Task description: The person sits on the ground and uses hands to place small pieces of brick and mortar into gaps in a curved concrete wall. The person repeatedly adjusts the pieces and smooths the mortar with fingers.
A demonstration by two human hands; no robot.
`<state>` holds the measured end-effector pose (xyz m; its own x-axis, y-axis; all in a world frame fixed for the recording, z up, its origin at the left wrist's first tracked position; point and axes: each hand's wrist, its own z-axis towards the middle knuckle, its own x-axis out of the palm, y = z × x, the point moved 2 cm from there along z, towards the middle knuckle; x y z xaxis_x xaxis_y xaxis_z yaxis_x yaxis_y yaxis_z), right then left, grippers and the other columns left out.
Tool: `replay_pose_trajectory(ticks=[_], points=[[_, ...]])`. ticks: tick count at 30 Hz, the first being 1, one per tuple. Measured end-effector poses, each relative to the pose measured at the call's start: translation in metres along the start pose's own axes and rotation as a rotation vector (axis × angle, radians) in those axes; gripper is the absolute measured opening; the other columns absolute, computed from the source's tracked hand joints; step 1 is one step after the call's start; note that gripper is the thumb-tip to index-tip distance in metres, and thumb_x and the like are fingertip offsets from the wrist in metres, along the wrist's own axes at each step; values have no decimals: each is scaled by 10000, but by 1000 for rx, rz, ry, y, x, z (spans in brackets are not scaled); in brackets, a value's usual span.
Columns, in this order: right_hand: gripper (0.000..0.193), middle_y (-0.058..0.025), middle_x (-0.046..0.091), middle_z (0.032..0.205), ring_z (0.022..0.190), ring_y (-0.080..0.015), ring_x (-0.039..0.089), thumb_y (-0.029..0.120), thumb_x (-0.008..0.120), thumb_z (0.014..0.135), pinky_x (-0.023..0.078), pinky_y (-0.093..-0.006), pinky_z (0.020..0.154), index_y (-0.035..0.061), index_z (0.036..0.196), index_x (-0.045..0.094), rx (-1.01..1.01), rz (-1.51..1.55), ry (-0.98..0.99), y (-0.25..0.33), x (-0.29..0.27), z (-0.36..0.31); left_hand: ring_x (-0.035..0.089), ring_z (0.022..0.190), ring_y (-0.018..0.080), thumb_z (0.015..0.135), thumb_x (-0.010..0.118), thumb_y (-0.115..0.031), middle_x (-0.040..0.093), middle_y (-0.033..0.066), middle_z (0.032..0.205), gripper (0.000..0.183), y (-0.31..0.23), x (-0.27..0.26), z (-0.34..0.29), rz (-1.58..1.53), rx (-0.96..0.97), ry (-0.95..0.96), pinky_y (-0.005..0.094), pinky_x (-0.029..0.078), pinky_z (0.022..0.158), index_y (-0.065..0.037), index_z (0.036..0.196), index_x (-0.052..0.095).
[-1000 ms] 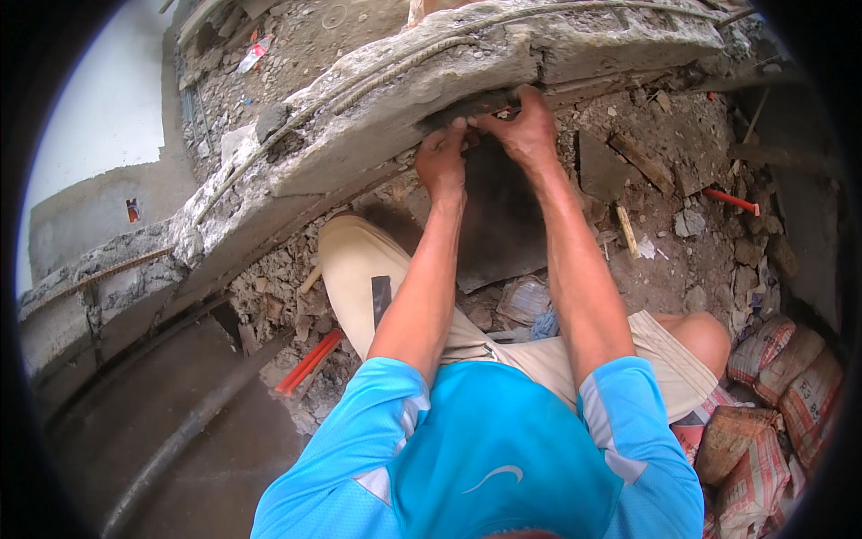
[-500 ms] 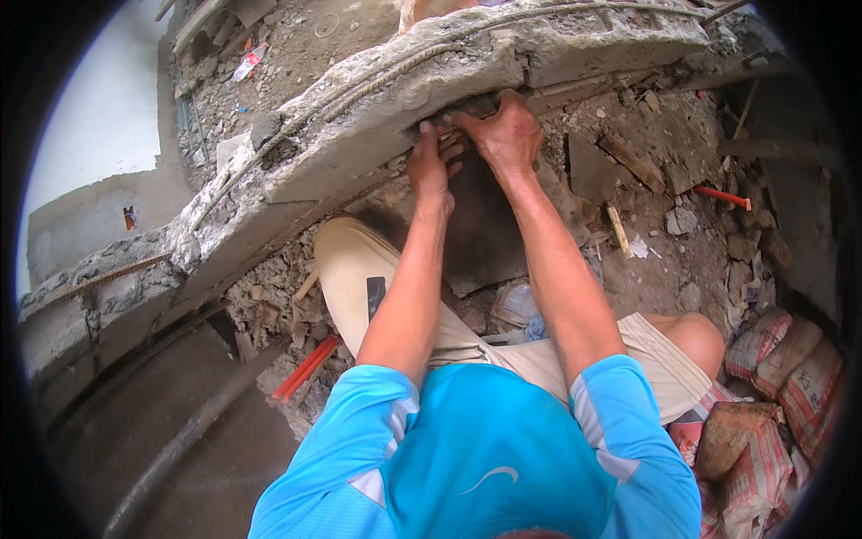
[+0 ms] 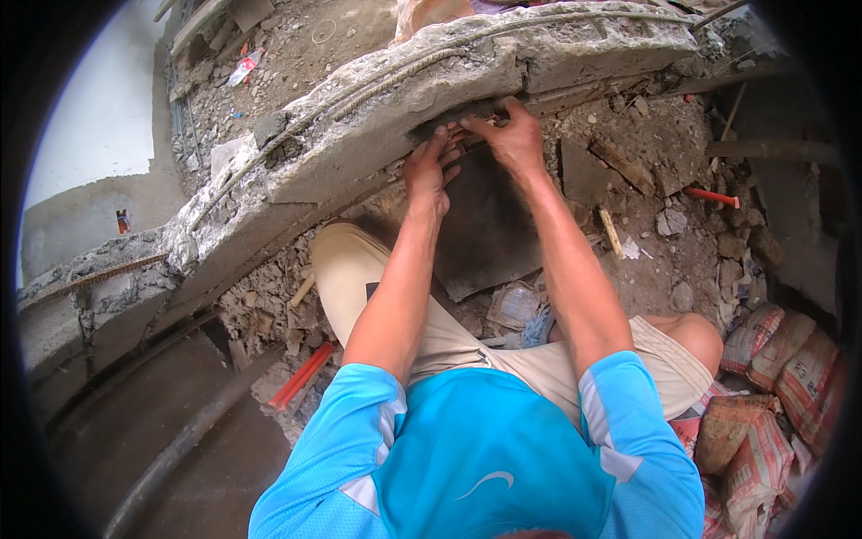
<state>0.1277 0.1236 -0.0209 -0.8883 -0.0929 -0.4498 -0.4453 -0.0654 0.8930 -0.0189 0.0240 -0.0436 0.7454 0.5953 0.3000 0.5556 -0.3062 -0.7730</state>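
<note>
Both hands are raised in front of me at a dark hollow under the edge of a broken concrete beam [image 3: 359, 153]. My left hand [image 3: 429, 172] has its fingers apart and slightly bent, their tips pointing at the hollow; I see nothing held in it. Close by on the right, my right hand [image 3: 516, 139] reaches its thumb toward the left fingertips, its other fingers curled. Something thin and reddish shows near those fingertips, too small to name. Below the hands lies a dark flat slab [image 3: 485, 247], between my knees.
A ribbed steel bar [image 3: 395, 76] runs along the beam's top. Red pipe pieces [image 3: 303, 375] lie at the left, and a red bar [image 3: 711, 197] at the right. Wood scraps [image 3: 621, 164] and rubble cover the ground. Filled sacks [image 3: 745, 458] are piled at lower right.
My hands have drawn slightly down and stay close together. The right hand has turned a little, and the slab below shows more between my forearms.
</note>
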Motion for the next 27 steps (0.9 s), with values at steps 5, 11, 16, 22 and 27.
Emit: replay_pose_trajectory(ticks=[5, 11, 16, 22, 27], points=[[715, -228, 818, 1009, 950, -320, 793, 542, 995, 718, 600, -424, 855, -23, 1111, 799, 141, -125, 101, -24, -20, 14, 647, 1177, 203, 1041, 753, -578, 708, 49, 1353, 555, 0, -16, 7, 62, -86, 41, 440, 522, 1016, -183, 1430, 747], [520, -59, 673, 743, 710, -171, 599, 448, 1022, 741, 486, -373, 659, 24, 808, 730, 184, -58, 178, -29, -23, 30, 695, 1101, 173, 1053, 756, -534, 750, 35, 1239, 490, 4, -12, 9, 7, -50, 35, 395, 541, 942, -143, 1349, 771], [661, -162, 754, 728, 690, -315, 698, 626, 976, 702, 560, -464, 714, -3, 790, 790, 152, -166, 260, -23, -20, 49, 715, 1053, 136, 1077, 745, -481, 787, 30, 1176, 436, 1, -6, 9, -42, -59, 24, 338, 548, 903, -126, 1324, 793], [733, -198, 765, 774, 706, -348, 706, 716, 938, 688, 571, -454, 717, 4, 780, 790, 115, -235, 156, -11, -17, 42, 714, 1016, 122, 1083, 741, -460, 795, 20, 1173, 431, 4, -9, 13, -46, -41, 12, 304, 556, 876, -118, 1340, 790], [594, -42, 668, 651, 611, -153, 575, 527, 1041, 685, 500, -373, 605, 43, 691, 696, 117, -92, 40, -16, -12, 33, 705, 1001, 114, 1060, 772, -473, 795, 21, 1163, 455, 3, -4, 9, -67, -19, 28, 299, 552, 868, -95, 1313, 794]])
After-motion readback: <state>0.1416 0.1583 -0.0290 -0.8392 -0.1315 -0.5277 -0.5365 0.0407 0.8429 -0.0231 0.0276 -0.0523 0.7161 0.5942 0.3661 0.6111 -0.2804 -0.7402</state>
